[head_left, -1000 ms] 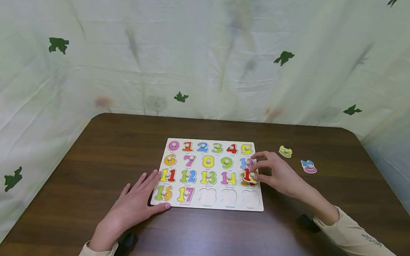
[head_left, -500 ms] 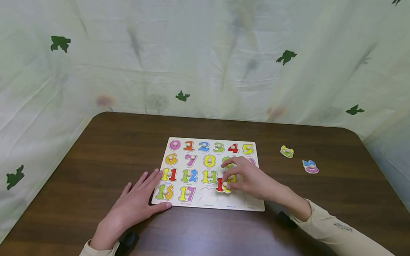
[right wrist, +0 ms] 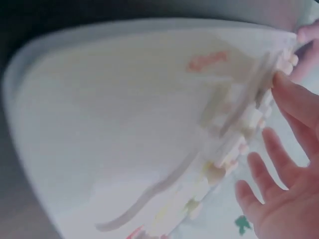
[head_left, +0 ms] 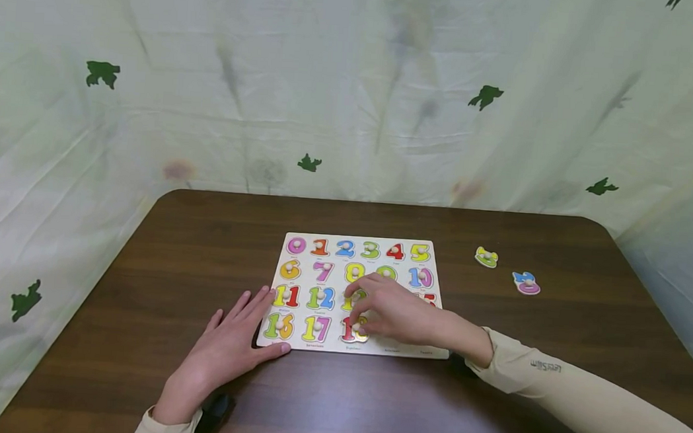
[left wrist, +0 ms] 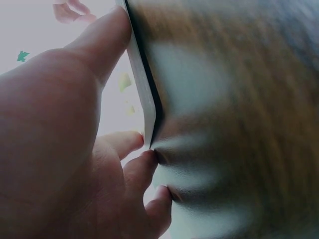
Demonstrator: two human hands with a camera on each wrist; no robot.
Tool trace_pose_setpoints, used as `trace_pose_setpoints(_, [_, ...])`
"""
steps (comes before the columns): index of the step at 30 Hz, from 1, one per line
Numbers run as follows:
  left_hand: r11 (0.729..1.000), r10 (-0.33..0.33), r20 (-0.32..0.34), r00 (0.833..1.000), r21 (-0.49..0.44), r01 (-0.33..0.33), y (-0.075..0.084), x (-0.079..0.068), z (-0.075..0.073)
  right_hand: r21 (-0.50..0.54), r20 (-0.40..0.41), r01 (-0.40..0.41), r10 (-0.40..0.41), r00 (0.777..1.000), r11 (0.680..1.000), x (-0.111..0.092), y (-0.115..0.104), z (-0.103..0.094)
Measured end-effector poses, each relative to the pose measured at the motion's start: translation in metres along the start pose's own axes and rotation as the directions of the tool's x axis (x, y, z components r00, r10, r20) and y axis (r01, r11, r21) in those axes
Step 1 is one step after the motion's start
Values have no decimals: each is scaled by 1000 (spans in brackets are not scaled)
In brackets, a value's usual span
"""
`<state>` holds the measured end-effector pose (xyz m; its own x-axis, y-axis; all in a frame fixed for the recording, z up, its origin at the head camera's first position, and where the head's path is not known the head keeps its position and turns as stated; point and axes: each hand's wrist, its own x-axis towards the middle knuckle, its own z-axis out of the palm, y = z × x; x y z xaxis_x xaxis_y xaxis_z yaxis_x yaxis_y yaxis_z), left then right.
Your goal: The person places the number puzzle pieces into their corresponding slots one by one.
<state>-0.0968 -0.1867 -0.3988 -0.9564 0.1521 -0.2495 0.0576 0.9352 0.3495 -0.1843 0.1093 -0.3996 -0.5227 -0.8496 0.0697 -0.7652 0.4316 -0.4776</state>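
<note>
A white number puzzle board (head_left: 400,349) lies on the table, with knobbed number pieces in most of its recesses. My right hand (head_left: 391,308) pinches the knob of the red and yellow 18 piece (head_left: 347,330), which lies right over the front-row recess marked eighteen. In the right wrist view, thumb and index finger reach to the board's far front edge. My left hand (head_left: 219,354) rests at the board's left front corner, fingers spread and straight, thumb along the front edge. The left wrist view shows that thumb against the board's edge (left wrist: 144,94). My right hand hides part of the 14 and the recesses beside it.
Two loose pieces lie right of the board on the brown table (head_left: 535,241): a yellow and green one (head_left: 486,257) and a blue and pink one (head_left: 526,283). A pale curtain (head_left: 354,98) with green leaf shapes hangs behind the table.
My right hand has carried the 18 piece leftward and nearer, from over the 15 at the board's right side to the eighteen recess. The left hand stays at the corner.
</note>
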Motion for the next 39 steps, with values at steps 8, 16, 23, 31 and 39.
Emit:
trace_pose_setpoints(8, [1000, -6, 7, 1000, 0, 6, 1, 0, -1, -28, 32, -12, 13, 999, 1000, 3, -3, 2])
trace_pose_setpoints(16, [1000, -3, 7, 1000, 5, 3, 2, 0, -1, 74, -4, -50, 50, 999, 996, -4, 3, -4])
trace_pose_setpoints(23, [1000, -3, 4, 1000, 5, 3, 2, -1, -2, 202, -118, -147, 173, 978, 968, -23, 16, -19])
trace_pose_setpoints(31, [1000, -2, 6, 1000, 0, 2, 2, -1, -3, 261, -244, -237, 302, 922, 936, -53, 31, -30])
trace_pose_setpoints(39, [1000, 0, 5, 1000, -4, 1, 0, 0, 0, 277, -333, -355, 436, 836, 893, -83, 50, -35])
